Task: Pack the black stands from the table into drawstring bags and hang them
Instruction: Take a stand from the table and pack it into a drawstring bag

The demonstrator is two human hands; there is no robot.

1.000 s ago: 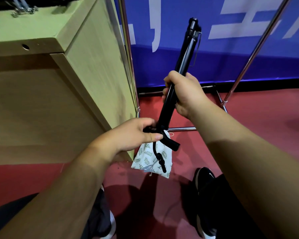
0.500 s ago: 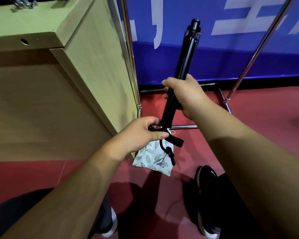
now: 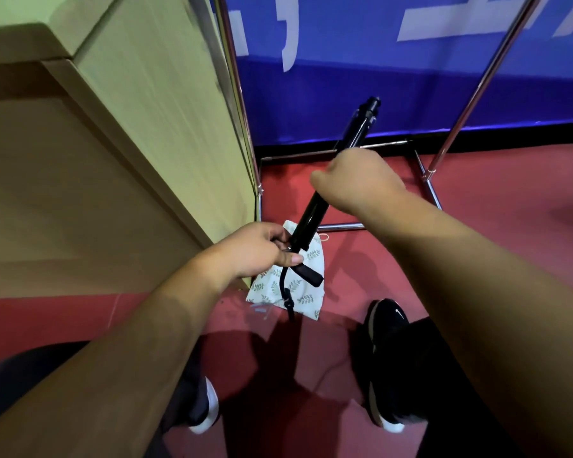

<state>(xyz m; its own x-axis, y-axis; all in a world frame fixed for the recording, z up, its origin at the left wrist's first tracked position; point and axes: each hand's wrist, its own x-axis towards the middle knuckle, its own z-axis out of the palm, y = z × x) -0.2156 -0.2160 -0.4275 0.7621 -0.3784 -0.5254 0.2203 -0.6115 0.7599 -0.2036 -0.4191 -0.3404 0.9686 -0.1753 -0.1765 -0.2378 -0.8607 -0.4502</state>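
Your left hand point(image 3: 258, 249) sits low at centre, gripping the lower end of the stand point(image 3: 315, 209); your right hand point(image 3: 358, 180) grips it higher up and farther out. The stand tilts up and away to the right. The bag point(image 3: 295, 285) hangs under your left hand, behind the stand's lower end. The table point(image 3: 113, 143) is on your left, the rack point(image 3: 420, 170) stands beyond your hands, the banner point(image 3: 377, 77) behind it. Your shoes point(image 3: 386, 325) are below on the floor point(image 3: 510, 193).
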